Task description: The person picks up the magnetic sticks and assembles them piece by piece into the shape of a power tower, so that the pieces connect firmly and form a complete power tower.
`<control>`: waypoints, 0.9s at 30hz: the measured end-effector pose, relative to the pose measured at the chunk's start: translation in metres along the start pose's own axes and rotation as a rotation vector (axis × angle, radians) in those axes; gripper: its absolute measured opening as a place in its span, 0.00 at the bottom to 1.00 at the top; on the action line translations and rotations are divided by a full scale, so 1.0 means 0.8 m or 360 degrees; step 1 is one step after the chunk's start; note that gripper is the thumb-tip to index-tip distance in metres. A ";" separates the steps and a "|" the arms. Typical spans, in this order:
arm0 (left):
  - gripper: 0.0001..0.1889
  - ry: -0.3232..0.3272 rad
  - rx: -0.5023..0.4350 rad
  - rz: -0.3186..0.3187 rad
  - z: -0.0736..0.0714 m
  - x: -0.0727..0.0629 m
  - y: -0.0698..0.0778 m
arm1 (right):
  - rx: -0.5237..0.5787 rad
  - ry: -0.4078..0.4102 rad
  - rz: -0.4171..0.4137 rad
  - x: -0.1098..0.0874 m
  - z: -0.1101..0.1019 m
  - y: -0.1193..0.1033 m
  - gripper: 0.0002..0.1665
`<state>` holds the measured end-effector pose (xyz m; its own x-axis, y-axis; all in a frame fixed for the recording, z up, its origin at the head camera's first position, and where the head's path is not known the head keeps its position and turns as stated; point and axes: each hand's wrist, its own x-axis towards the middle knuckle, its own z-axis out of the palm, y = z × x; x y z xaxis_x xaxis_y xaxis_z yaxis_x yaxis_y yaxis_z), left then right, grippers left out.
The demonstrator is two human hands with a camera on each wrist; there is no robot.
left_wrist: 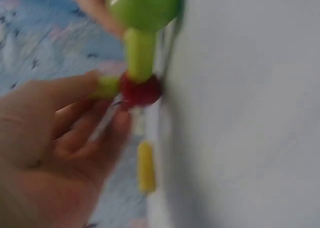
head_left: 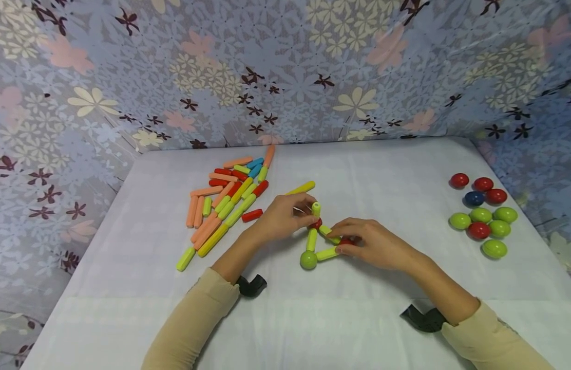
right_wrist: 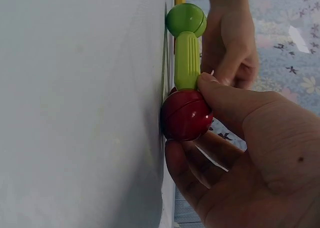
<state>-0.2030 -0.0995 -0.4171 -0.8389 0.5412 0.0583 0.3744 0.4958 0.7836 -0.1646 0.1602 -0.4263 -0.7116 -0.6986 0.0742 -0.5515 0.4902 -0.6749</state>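
On the white table lies a triangle of yellow-green magnetic sticks [head_left: 311, 240] joined by a green ball [head_left: 308, 260] and two red balls. My left hand [head_left: 285, 218] pinches a short yellow-green stick [head_left: 316, 208] that stands upright on the far red ball [left_wrist: 141, 90]. Its thumb lies along the stick in the left wrist view, with the other fingers beyond and below. My right hand [head_left: 378, 243] grips the red ball [right_wrist: 187, 115] at the triangle's right corner, thumb on one side and fingers on the other. Fingers partly cover that ball in the head view.
Left of the hands lies a pile of coloured sticks [head_left: 225, 205], with a yellow stick [head_left: 301, 188] just behind the left hand. Several loose balls [head_left: 481, 215], red, green and blue, are grouped at the right. A floral cloth [head_left: 285, 77] hangs behind the table.
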 end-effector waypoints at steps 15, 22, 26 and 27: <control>0.10 -0.0272 0.0888 -0.0594 -0.084 -0.027 -0.026 | -0.0100 0.0098 0.0118 -0.001 0.001 0.002 0.19; 0.09 -0.0252 0.0463 -0.0341 -0.075 -0.028 -0.014 | -0.0048 -0.0002 0.0178 -0.003 0.002 0.002 0.16; 0.11 -0.0262 -0.0029 -0.0105 -0.058 -0.022 -0.001 | -0.0061 -0.0035 0.0153 -0.002 0.000 0.002 0.17; 0.12 -0.0269 -0.0113 -0.0054 -0.053 -0.020 0.001 | -0.0065 -0.0038 0.0144 -0.002 0.000 0.002 0.18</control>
<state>-0.2058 -0.1364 -0.3910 -0.7700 0.6343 -0.0689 0.3130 0.4697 0.8255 -0.1647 0.1620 -0.4272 -0.7488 -0.6628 -0.0037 -0.5032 0.5721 -0.6477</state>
